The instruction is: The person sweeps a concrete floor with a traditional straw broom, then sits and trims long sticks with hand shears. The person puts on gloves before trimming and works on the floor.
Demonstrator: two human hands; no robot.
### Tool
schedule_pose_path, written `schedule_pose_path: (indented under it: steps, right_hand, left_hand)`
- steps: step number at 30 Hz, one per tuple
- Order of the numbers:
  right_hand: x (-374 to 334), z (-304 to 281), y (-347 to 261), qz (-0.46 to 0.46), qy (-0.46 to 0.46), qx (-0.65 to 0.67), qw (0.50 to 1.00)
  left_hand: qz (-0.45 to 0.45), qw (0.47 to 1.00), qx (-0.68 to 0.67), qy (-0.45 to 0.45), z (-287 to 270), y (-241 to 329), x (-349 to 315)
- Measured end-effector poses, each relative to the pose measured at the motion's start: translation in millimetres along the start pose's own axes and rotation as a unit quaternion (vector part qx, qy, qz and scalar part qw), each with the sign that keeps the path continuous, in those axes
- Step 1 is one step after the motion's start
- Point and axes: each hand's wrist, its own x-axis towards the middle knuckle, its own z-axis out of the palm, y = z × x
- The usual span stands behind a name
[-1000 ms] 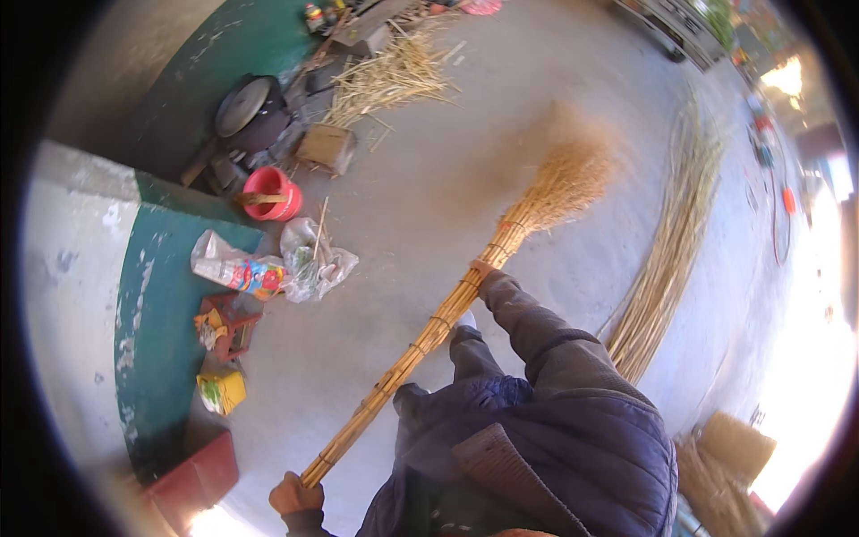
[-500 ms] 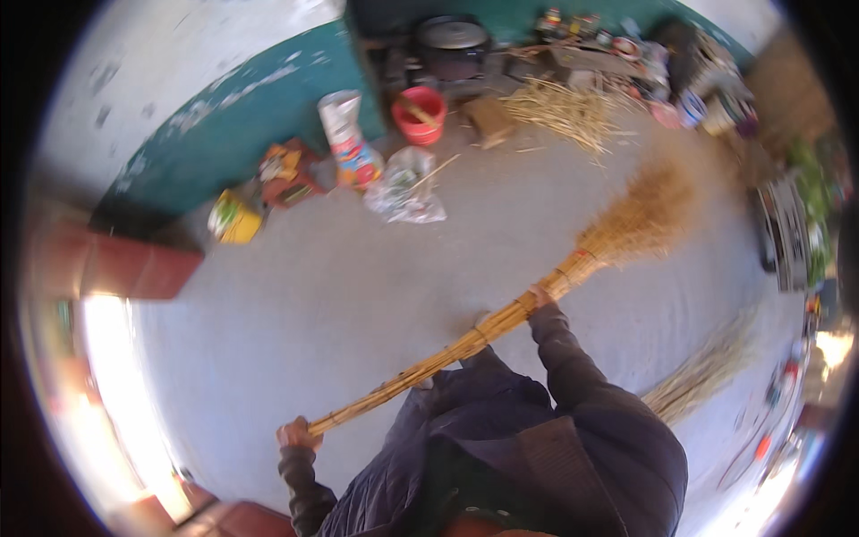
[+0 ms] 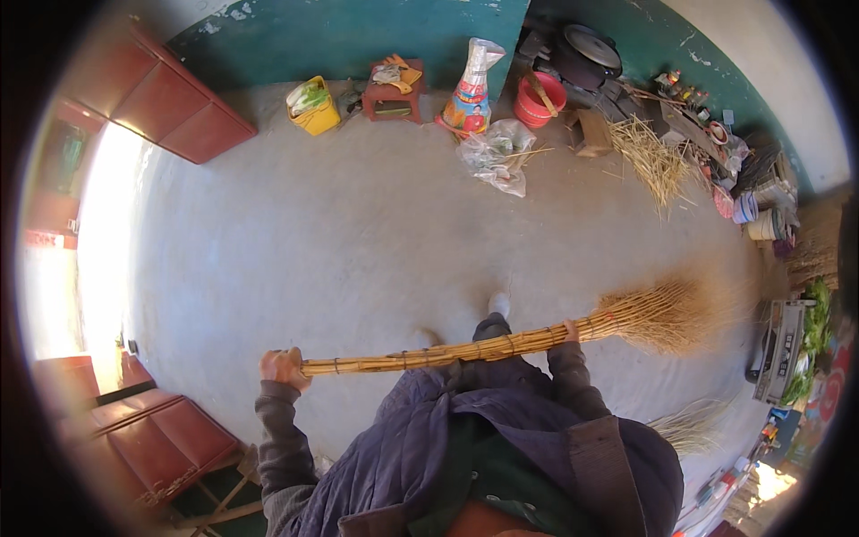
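A long twig broom (image 3: pixel 420 358), its cane handle bound at intervals, lies almost level across the front of my body. Its bushy tan bristles (image 3: pixel 658 315) fan out to the right, blurred at the tips. At the thin end of the handle my left hand (image 3: pixel 283 368) is closed in a fist. My right hand (image 3: pixel 571 332) is wrapped round the thicker part just below the bristles, its fingers partly hidden behind the canes.
Along the far wall stand a yellow bucket (image 3: pixel 313 109), a red stool (image 3: pixel 391 100), a tall bag (image 3: pixel 472 94) and a red bucket (image 3: pixel 539 100). Loose straw (image 3: pixel 651 157) lies beyond them. More pale stalks (image 3: pixel 691 426) lie at right; a red door (image 3: pixel 170 89) is far left.
My view has swung toward the left wall and door. The broom has gone from slanting up to the right to nearly level, bristles lower. Both hands keep their hold.
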Motion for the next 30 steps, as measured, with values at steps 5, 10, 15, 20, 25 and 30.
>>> schedule_pose_path:
  steps: [5,10,15,20,25,30]
  right_hand:
    - [-3,31,35,0.033,-0.022,-0.039,0.998]
    - [-8,71,51,0.034,-0.067,-0.02,0.997]
    - [-49,125,73,0.137,-0.111,-0.048,0.983]
    - [-87,162,148,0.191,-0.178,-0.016,0.965]
    - [-135,181,250,0.222,-0.15,-0.078,0.96]
    - [-78,134,329,0.176,-0.138,-0.255,0.941]
  left_hand:
    - [-0.02,1.0,-0.003,0.024,-2,-31,-24]
    - [-0.058,0.998,0.007,0.033,-21,-44,-82]
    - [-0.133,0.99,0.033,0.038,-33,-62,-160]
    - [-0.197,0.975,0.093,0.033,-63,-84,-249]
    - [-0.257,0.958,0.122,0.034,-81,-123,-356]
    - [-0.26,0.953,0.153,-0.012,-127,-94,-354]
